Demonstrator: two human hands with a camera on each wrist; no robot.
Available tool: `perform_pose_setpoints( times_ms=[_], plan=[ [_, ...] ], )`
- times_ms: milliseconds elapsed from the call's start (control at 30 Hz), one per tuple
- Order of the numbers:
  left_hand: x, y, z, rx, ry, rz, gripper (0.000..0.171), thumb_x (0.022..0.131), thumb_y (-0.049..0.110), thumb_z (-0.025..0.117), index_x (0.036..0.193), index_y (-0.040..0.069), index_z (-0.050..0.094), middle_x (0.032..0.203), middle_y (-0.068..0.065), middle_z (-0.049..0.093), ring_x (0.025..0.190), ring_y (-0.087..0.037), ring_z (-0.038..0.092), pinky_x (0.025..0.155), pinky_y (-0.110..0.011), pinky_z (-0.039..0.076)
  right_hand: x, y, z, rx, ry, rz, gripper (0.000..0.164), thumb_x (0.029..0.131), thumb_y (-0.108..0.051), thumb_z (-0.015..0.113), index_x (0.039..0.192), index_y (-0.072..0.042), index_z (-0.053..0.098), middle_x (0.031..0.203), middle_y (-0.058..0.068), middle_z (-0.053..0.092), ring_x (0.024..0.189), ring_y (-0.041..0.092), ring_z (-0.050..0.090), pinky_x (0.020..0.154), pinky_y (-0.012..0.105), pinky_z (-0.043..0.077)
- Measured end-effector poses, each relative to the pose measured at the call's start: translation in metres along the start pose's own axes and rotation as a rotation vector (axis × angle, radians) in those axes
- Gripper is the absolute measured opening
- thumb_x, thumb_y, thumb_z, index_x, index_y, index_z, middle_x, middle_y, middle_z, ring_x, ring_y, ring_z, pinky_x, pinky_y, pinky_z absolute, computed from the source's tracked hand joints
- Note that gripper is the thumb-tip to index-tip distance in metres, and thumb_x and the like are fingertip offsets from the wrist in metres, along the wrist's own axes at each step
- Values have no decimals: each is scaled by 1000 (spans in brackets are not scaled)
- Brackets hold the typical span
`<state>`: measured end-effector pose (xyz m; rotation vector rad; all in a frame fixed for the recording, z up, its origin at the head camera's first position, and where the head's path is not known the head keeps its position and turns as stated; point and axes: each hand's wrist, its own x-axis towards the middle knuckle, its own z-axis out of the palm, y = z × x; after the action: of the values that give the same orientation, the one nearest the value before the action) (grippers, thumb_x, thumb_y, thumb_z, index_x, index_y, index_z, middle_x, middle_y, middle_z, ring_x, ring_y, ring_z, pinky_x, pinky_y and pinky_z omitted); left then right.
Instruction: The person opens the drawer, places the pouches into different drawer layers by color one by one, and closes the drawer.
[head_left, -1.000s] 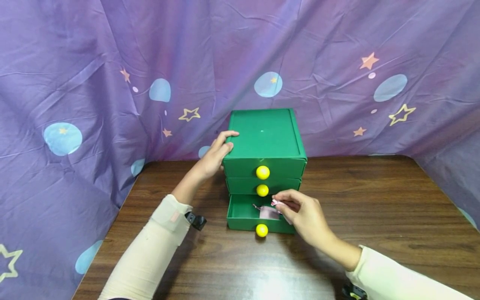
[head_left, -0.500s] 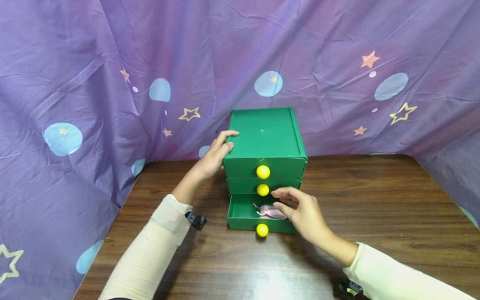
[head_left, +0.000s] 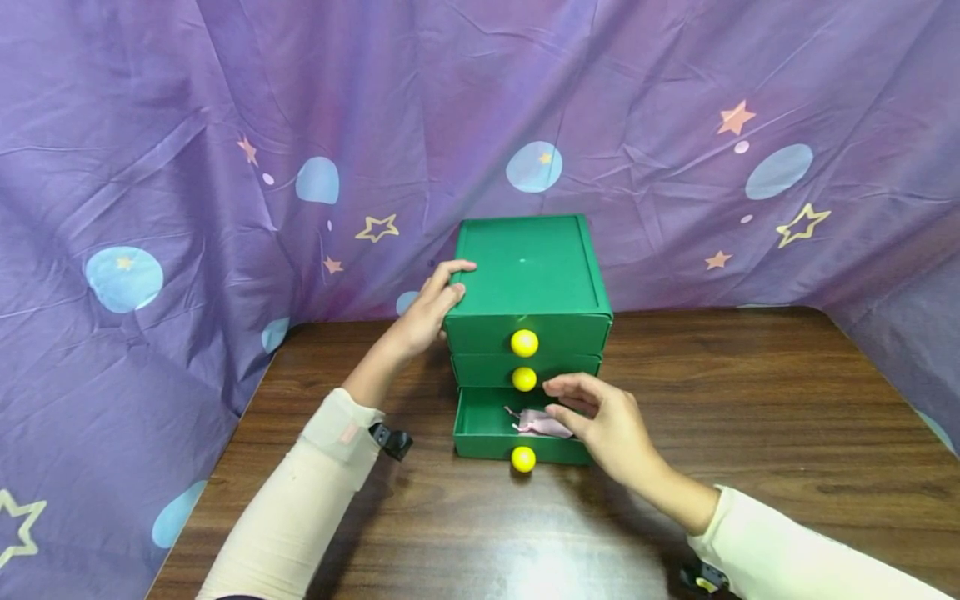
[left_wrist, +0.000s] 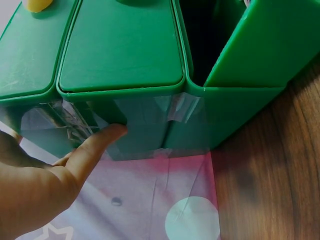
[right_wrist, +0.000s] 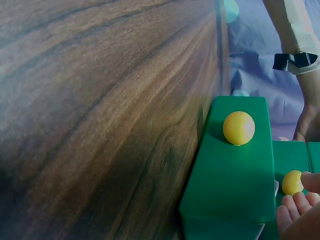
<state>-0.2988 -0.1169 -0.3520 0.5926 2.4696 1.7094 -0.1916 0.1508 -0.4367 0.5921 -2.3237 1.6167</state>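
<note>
A green drawer cabinet (head_left: 525,267) with yellow knobs stands on the table, its bottom drawer (head_left: 487,448) pulled out. Inside the drawer lie pale pink drawstring pouches (head_left: 542,423), overlapping, partly behind the right thumb. Over the drawer's right side hovers my right hand (head_left: 611,425), thumb and fingers apart with nothing between them; in the right wrist view its fingers show at the lower right corner. My left hand (head_left: 431,312) rests against the cabinet's left side, fingers on the top edge. In the left wrist view, one of its digits (left_wrist: 100,145) presses the cabinet's side.
The cabinet sits on a brown wooden table (head_left: 750,400). Behind it hangs a purple curtain (head_left: 637,108) with stars and planets. The upper yellow knobs (head_left: 524,343) sit close to the right fingertips. Clear tape (left_wrist: 182,107) crosses the cabinet's side.
One second ago my right hand pinched a pink pouch above the drawer; it has let go, and the pouch lies in the drawer over another. The left hand stays put.
</note>
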Motion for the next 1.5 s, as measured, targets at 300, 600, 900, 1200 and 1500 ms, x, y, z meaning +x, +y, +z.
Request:
perform_pose_setpoints(
  times_ms=[300,600,900,1200,1500],
  plan=[
    [0,0,0,-13,-5,-9,47,107,31,37,153,21,38,147,-24,25,95,-27,51,57,-29,55,-4,-1,-1,18,-6,22,31,83,9,80,112,0,72,108,17,76,103,33,73,91,34,60],
    [0,0,0,-6,-6,-4,47,107,31,37,153,22,38,147,-23,26,94,-27,48,56,-28,51,-10,-2,-2,24,-11,23,29,85,7,79,112,0,72,108,15,76,102,26,73,90,33,60],
    [0,0,-1,-4,-9,-5,47,107,32,37,153,22,38,149,-24,25,95,-28,51,58,-29,54,-20,-4,-1,43,-21,19,30,84,5,80,113,-2,72,108,11,76,101,24,74,89,30,60],
    [0,0,0,-5,-7,2,48,107,31,37,153,20,37,149,-24,25,97,-28,50,58,-29,54,-29,-7,0,87,-44,43,30,84,3,80,113,0,71,108,18,75,102,24,73,89,28,60],
    [0,1,0,-13,-4,3,48,107,30,37,154,20,38,147,-24,26,92,-26,52,56,-28,55,-36,-9,4,81,-50,65,30,84,1,81,113,-3,72,109,14,76,101,23,74,89,30,60]
  ],
)
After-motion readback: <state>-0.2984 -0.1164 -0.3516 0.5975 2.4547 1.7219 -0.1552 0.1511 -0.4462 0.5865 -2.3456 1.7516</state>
